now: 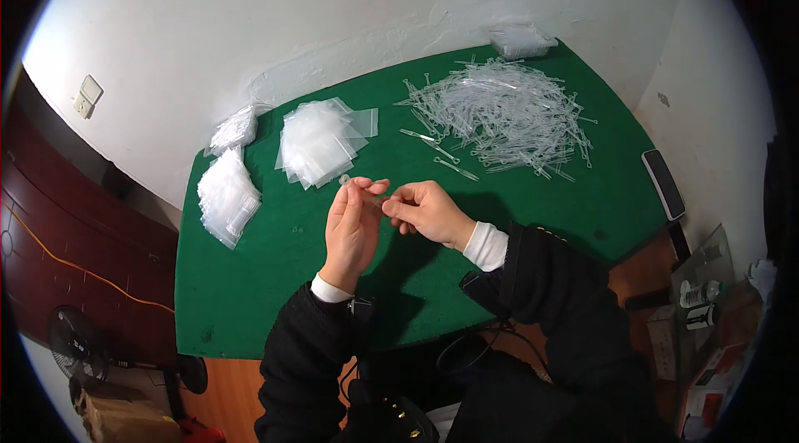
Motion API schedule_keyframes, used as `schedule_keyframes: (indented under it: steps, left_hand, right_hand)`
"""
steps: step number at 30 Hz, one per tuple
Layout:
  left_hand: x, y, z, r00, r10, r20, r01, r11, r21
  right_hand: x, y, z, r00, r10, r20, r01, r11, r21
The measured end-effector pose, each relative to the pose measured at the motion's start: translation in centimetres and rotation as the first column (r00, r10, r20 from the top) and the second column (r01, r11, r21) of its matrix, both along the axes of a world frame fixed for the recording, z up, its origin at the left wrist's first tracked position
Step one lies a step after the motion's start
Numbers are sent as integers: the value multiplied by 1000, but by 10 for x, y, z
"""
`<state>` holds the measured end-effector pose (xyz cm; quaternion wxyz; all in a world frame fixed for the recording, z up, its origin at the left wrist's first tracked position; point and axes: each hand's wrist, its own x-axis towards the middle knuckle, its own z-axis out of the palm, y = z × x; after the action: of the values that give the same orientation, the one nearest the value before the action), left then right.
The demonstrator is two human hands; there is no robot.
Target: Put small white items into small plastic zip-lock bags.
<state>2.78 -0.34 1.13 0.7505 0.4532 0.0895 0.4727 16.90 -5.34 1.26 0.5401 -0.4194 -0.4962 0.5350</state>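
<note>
Both my hands are up over the middle of the green table (250, 293), close together. My left hand (351, 231) has its fingers curled narrow, pinching the upper end of a small clear plastic piece (359, 190) between thumb and fingertips. My right hand (429, 212) is closed around the other end of it, fingers folded in. I count one such piece in my grip. Its long axis runs slanted, from a small round tip at the upper left, just above my left fingertips, down toward the lower right into my right hand. It is too thin and clear for me to tell more of its shape.

At upper right of the frame lies one big loose heap of clear plastic sticks (499, 114), too many and too tangled to count. About four stray ones (441, 152) lie apart from the heap at its lower left edge, near my hands, most of them slanting from upper left to lower right.

Left of centre sits one spread pile of small clear bags (320, 142). Further left I count two tighter bundles of bags (226, 197), one above the other. One clear box (520, 39) stands at the table's far edge, and one dark phone (663, 183) lies at the right rim.
</note>
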Motion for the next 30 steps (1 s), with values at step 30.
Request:
schedule_keyframes:
  steps: [30]
  left_hand:
    - [-1, -2, -1, 996, -43, -77, 50, 994, 98]
  right_hand:
    - [5, 3, -4, 998, 68, -20, -70, 980, -188]
